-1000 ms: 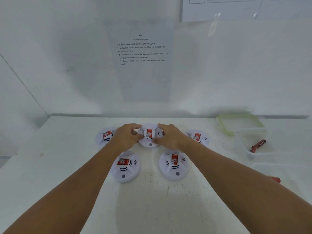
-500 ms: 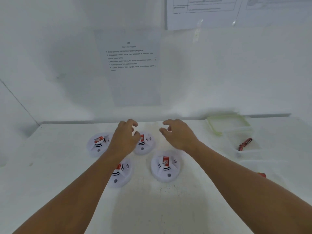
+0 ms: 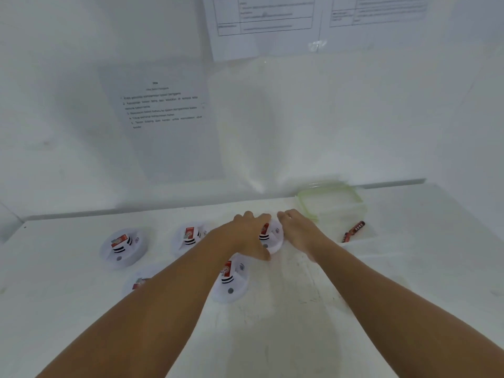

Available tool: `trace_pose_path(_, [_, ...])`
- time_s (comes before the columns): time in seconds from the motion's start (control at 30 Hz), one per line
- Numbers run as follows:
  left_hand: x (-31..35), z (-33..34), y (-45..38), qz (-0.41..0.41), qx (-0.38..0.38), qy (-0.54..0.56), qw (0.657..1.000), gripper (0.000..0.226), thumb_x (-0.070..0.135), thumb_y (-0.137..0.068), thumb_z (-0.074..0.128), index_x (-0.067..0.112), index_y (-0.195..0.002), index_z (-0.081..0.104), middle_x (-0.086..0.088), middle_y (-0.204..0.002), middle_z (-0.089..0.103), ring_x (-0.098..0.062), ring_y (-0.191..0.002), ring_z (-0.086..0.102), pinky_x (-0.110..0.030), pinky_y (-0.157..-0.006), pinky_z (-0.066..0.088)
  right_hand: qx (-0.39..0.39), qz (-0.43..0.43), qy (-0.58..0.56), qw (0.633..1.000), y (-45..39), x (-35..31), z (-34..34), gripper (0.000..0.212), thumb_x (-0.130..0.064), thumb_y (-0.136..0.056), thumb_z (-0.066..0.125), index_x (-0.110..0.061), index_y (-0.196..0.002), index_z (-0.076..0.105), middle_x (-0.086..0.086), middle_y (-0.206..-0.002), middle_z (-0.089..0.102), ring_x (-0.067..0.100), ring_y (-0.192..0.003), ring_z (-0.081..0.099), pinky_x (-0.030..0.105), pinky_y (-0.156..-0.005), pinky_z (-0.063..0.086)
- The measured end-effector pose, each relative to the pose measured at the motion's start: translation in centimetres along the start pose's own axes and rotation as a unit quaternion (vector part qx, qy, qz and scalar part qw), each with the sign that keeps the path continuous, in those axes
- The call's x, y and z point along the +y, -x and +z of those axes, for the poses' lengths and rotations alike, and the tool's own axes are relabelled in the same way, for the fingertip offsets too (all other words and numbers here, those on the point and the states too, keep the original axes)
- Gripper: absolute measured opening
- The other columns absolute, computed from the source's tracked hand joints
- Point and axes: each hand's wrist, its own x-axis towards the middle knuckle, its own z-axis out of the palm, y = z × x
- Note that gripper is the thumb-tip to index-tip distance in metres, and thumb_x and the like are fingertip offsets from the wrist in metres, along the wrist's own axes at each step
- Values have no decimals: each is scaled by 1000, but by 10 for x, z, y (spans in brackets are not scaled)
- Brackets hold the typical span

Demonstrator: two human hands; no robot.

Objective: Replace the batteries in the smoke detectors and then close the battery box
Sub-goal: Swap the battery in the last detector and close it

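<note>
Gripping the back-right smoke detector (image 3: 270, 238) from both sides, left hand (image 3: 245, 236) and right hand (image 3: 298, 231) curling round it; red battery (image 3: 264, 229) lengthwise toward bench's (image 3: 300, 323) back edge.

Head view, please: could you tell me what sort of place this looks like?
Probably a training or test bench: instruction sheets taped to the wall, several smoke detectors laid out on a white table.

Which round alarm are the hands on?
The back-right smoke detector, nearest the clear box. The left hand and right hand flank it; the other four sit untouched.

front: bare table (image 3: 286, 336) | left: smoke detectors (image 3: 124, 248) clustered
</note>
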Motion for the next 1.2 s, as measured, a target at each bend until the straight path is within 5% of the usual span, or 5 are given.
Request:
trace_pose_path(0.27, [1, -7, -3, -11, 97, 142, 985, 99, 40, -67, 89, 36, -146, 30, -6, -132, 40, -26, -106, 60, -41, -88, 59, -16, 38, -162, 986, -6, -2, -16, 38, -47, -105, 37, -22, -131, 51, 8, -121, 60, 23, -106, 61, 44, -103, 50])
trace_pose_path(0.4, [-3, -16, 15, 22, 185, 473, 861, 96, 24, -64, 98, 33, -134, 34, -4, -124, 55, -25, -105, 69, -37, -89, 61, -126, 44, -277, 952, 2, -14, -27, 36, -50, -102, 50, -32, -133, 58, 9, -123, 66, 30, -106, 71, 42, -93, 55])
trace_pose_path(0.53, [-6, -16, 29, 54, 173, 569, 802, 106, 27, -51, 101, 39, -137, 39, -2, -134, 57, -27, -115, 69, -46, -102, 56, -209, -32, -309, 927, 10, -31, -23, 26, -36, -102, 60, -34, -126, 67, 8, -119, 73, 27, -100, 73, 44, -100, 56])
trace_pose_path(0.8, [-14, -7, 45, 74, 173, 461, 867, 132, 10, -61, 99, 35, -159, 14, 20, -136, 48, 6, -116, 58, -19, -92, 55, -123, -182, -194, 956, 15, -30, -9, 30, -29, -97, 70, -28, -128, 67, 0, -115, 69, 21, -105, 69, 32, -90, 60])
trace_pose_path(1.2, [-26, -9, 60, 94, 258, 378, 884, 104, 8, -61, 94, 36, -142, 36, 14, -124, 60, -11, -112, 64, -44, -86, 62, -39, -360, 165, 917, 22, -41, -24, 64, -54, -79, 81, -49, -138, 55, -13, -126, 45, 14, -121, 37, 27, -100, 32])
